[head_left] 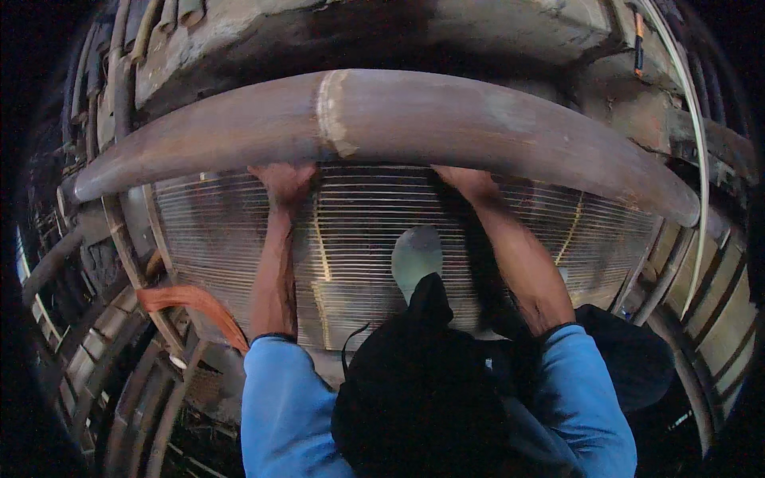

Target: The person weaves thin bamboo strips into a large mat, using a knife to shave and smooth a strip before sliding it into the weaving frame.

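Observation:
A thick brown pole (pixel 446 103), perhaps a wooden or bamboo beam, curves across the view with a pale ring around it left of its middle. My left hand (pixel 285 183) reaches up to its lower edge, and its fingers disappear behind the pole. Further right, my right hand (pixel 470 182) meets the same edge, its fingers likewise out of sight. Whether either hand grips anything does not show. Below the pole, between and beside my forearms, spreads a panel of thin parallel slats (pixel 366 239) crossed by yellowish bindings.
An orange strap (pixel 187 299) loops at the panel's left side. A pale green rounded piece (pixel 417 255) lies over the slats above black cloth (pixel 422 390). A pale thin rod (pixel 701 159) runs down the right. Beyond the pole is a rough grey block (pixel 239 48); poles stand at left.

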Motion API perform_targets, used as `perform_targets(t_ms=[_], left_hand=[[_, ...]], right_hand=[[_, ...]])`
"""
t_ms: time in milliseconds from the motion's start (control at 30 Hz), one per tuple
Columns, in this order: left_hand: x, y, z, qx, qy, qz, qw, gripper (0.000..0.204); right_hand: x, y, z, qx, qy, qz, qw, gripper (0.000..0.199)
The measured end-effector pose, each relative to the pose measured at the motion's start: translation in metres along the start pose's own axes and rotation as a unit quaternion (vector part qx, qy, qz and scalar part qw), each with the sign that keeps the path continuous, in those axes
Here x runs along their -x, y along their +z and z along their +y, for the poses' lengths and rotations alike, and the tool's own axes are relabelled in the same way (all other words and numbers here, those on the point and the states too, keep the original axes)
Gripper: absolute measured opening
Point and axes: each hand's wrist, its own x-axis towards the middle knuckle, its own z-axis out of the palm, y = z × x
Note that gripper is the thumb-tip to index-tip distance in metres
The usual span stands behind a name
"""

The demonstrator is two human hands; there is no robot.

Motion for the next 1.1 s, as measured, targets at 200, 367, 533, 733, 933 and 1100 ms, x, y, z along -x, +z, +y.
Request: perform_targets(t_ms=[200, 367, 533, 733, 933, 1100], left_hand=[[0.031, -0.017, 0.071, 0.095, 0.102, 0.127, 0.982, 0.063], [0.027, -0.033, 0.122, 0.206, 0.132, 0.163, 0.956, 0.027], [0.034, -0.051, 0.126, 0.060, 0.076, 0.014, 0.995, 0.020], [0.016, -0.168, 0.164, 0.360, -0.091, -0.386, 0.845, 0.025], [0.019, -0.245, 0.094, 0.456, -0.187, -0.201, 0.846, 0.017], [0.009, -0.191, 0.019, 0.179, -0.187, 0.032, 0.965, 0.023]], right_hand=[[-0.004, 0.003, 0.004, 0.196, -0.040, -0.050, 0.979, 0.040], [0.009, 0.022, 0.040, 0.234, -0.139, 0.056, 0.961, 0.034], [-0.008, 0.010, -0.024, 0.164, 0.028, -0.050, 0.985, 0.030], [-0.015, -0.028, -0.097, -0.011, -0.032, -0.180, 0.983, 0.048], [-0.014, -0.039, -0.117, -0.207, -0.076, -0.188, 0.957, 0.033], [-0.023, -0.037, -0.089, -0.192, 0.087, -0.144, 0.967, 0.028]])
